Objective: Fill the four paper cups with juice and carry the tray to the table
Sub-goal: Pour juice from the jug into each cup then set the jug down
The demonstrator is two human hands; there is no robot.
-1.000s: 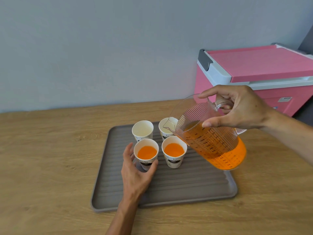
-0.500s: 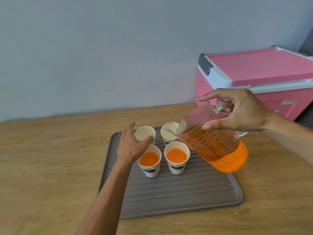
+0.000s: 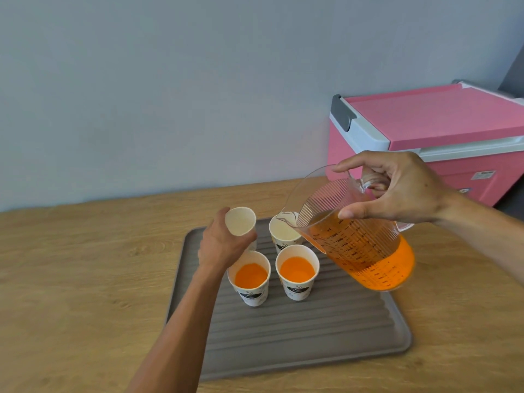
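Tabletop [image 3: 71, 279]: light wood grain, set against a plain grey wall.

Tray [image 3: 312, 341]: grey, ribbed, flat on the tabletop, carrying four paper cups in a two-by-two group at its far half.

Near-left cup [image 3: 251, 276] and near-right cup [image 3: 297, 270]: upright, each holding orange juice.

Far-right cup [image 3: 283, 235]: upright, interior white with no juice seen.

Far-left cup [image 3: 240, 222]: interior white, tilted toward the camera, gripped by the left hand [image 3: 221, 245], whose fingers wrap round its side.

Pitcher [image 3: 357, 239]: clear ribbed plastic with printed measuring marks, partly full of orange juice, tilted with its spout over the far-right cup. Right hand [image 3: 397, 188] fingers clasp its handle, thumb against the side wall.

Cooler box [image 3: 431, 131]: pink with white trim and closed lid, at the right beyond the tabletop.
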